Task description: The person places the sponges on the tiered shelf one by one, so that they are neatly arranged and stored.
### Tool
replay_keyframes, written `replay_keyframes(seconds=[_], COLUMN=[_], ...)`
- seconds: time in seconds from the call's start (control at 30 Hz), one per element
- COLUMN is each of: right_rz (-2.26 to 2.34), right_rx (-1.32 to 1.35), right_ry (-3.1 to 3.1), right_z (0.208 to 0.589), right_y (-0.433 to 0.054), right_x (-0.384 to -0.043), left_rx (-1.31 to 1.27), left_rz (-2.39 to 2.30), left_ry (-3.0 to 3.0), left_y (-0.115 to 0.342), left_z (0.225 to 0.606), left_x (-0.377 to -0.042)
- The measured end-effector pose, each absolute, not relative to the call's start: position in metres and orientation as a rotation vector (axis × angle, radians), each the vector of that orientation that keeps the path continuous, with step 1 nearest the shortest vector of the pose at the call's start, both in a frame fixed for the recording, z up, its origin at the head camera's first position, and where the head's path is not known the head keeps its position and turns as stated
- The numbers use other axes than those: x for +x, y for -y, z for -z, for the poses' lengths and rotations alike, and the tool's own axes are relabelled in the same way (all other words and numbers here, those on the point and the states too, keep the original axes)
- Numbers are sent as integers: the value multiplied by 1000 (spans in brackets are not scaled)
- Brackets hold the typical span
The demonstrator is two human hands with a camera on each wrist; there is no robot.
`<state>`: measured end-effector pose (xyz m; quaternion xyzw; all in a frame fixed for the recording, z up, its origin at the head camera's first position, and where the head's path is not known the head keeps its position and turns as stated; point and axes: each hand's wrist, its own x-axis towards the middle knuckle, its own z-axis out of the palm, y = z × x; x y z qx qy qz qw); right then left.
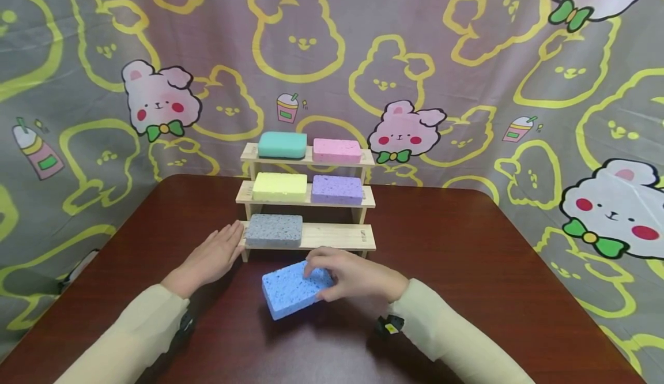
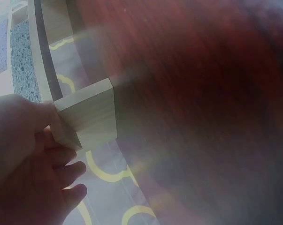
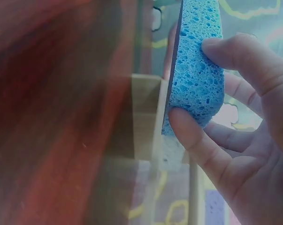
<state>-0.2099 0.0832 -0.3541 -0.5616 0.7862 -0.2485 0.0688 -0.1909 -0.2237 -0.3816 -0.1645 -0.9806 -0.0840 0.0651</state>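
Observation:
A blue sponge [image 1: 293, 289] is pinched at its right end by my right hand [image 1: 353, 277], slightly tilted over the table in front of the wooden rack's lowest step [image 1: 334, 236]. In the right wrist view, the thumb and fingers are on the edges of the blue sponge [image 3: 195, 65]. My left hand [image 1: 212, 257] touches the left end of that lowest step, fingers extended. The left wrist view has the left hand [image 2: 24, 150] against the end of the wooden board [image 2: 92, 112]. A grey sponge [image 1: 274, 230] lies on the step's left half, near the left fingertips.
On the middle step sit a yellow sponge [image 1: 280, 187] and a purple sponge [image 1: 337, 189]. The top step carries a teal sponge [image 1: 282, 145] and a pink sponge [image 1: 336, 150]. Behind the dark brown table [image 1: 446, 257] hangs a patterned curtain [image 1: 332, 44].

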Motion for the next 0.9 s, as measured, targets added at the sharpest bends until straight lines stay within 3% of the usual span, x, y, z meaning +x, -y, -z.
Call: replay_keyframes(seconds=[0.9], right_rz=[880], right_rx=[-1342], right_ry=[-2677], right_z=[325], right_y=[-119], right_x=[-237], left_rx=[-512], left_rz=[227], left_ry=[2950], left_y=[225], left_z=[383], left_x=[-194])
